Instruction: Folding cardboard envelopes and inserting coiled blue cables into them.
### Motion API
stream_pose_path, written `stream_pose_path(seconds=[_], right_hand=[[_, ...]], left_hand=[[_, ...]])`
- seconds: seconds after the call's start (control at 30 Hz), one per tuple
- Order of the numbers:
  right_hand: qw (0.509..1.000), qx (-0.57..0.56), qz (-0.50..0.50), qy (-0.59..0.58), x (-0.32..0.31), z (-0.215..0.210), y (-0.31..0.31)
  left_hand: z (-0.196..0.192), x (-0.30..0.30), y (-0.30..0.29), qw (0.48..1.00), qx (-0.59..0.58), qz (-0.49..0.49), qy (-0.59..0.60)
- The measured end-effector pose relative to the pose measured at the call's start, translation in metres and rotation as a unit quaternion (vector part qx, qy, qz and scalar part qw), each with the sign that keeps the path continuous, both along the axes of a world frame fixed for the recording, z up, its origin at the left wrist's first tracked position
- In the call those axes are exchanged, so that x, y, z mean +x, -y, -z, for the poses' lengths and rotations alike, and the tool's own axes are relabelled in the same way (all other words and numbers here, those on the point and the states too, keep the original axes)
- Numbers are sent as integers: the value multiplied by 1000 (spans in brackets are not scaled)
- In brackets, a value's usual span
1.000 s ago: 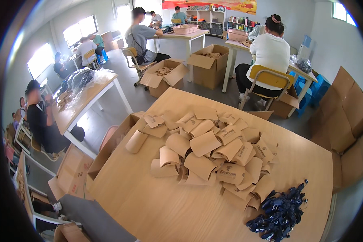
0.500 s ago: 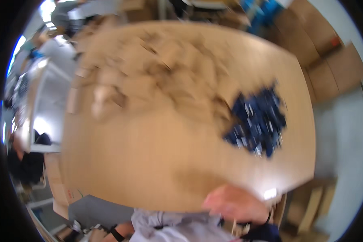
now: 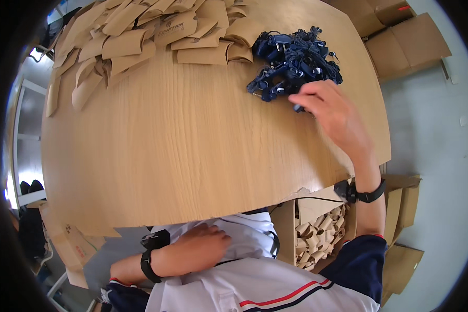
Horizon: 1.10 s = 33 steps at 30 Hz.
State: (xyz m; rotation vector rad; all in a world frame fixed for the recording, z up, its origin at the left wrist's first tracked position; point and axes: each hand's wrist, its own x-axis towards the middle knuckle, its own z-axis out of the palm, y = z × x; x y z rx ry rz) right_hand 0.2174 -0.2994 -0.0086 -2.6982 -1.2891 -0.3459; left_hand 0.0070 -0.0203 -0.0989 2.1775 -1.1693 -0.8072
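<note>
My right hand is at the near side of a pile of dark blue wired earphones. Its fingertips are pinched together over a small dark piece of earphones, mostly hidden under them. Plugs, round earbuds and bundled cables show in the pile. Below the table edge, my left hand rests on my white shirt, fingers loosely laid out, with nothing visible in it.
Folded brown cardboard sleeves cover the far left of the table. An open box beside my lap holds many small brown card pieces. Cardboard boxes stand on the right, and a white-framed rack on the left.
The view has tilted nearer to my body and sharpened from blur. My right hand has gone from the table's near edge forward to the earphones; my left hand now shows on my lap.
</note>
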Motion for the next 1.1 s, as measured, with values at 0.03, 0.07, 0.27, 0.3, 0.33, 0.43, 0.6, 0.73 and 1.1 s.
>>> stream_pose_path(seconds=[0.03,0.07,0.27,0.3,0.33,0.43,0.6,0.73,1.1], right_hand=[[1000,-7,-8,2,1,-3,3],[1000,6,-24,9,5,-11,-2],[849,527,24,-26,12,-49,-11],[815,577,-23,-42,12,-61,-14],[773,627,-76,-65,8,-70,-23],[730,669,-107,-85,-27,-88,-56],[776,619,-84,-92,-99,-85,-103],[804,590,-35,66,-128,-53,-125],[760,599,89,-236,-174,-25,-139]], left_hand=[[-13,3,4,998,11,57,-25],[-33,1,-1,999,24,41,-20],[-111,25,-14,979,-167,-71,92],[-125,30,-12,961,-163,-124,187],[-137,33,-11,951,-167,-161,207],[-151,47,1,867,-264,-310,288],[-143,66,29,781,-400,-394,273],[-126,44,18,691,-585,-425,-8],[-108,34,-14,782,-453,-375,208]])
